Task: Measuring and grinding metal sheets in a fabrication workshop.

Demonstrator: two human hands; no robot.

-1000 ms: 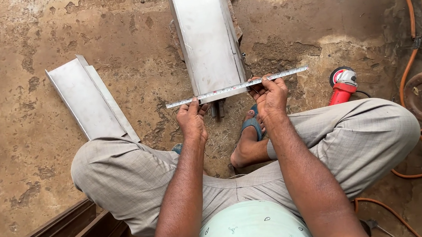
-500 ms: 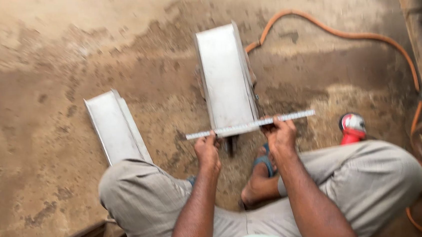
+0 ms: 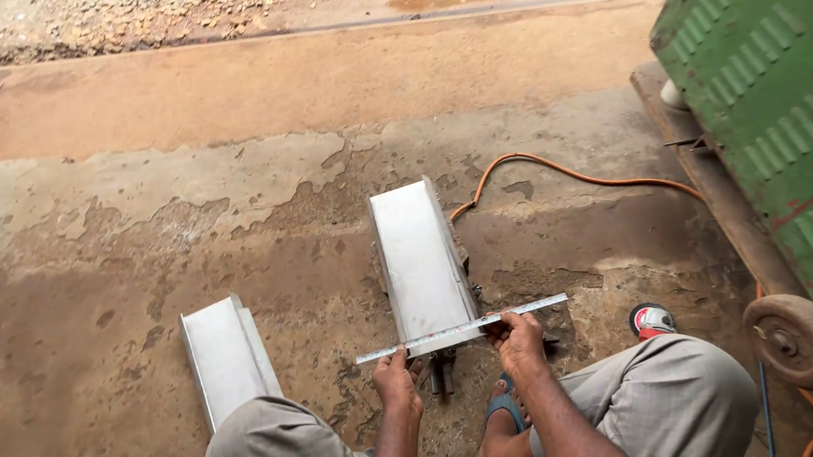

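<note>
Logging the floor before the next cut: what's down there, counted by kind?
Metal channel pieces: 2
Steel ruler: 1, held by left hand and right hand
Orange hose: 1
Green wheeled machine: 1
Total: 5

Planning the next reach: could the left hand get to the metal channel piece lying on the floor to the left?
Probably yes: the left hand holds the ruler, but only the left knee partly covers the second channel piece.

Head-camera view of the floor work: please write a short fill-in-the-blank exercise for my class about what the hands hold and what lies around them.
1. Both hands, left hand and right hand, hold a steel ____ across the metal channel.
2. A second channel piece lies to the ____ of it.
3. The hose on the concrete is ____.

Missing words: ruler; left; orange
</note>
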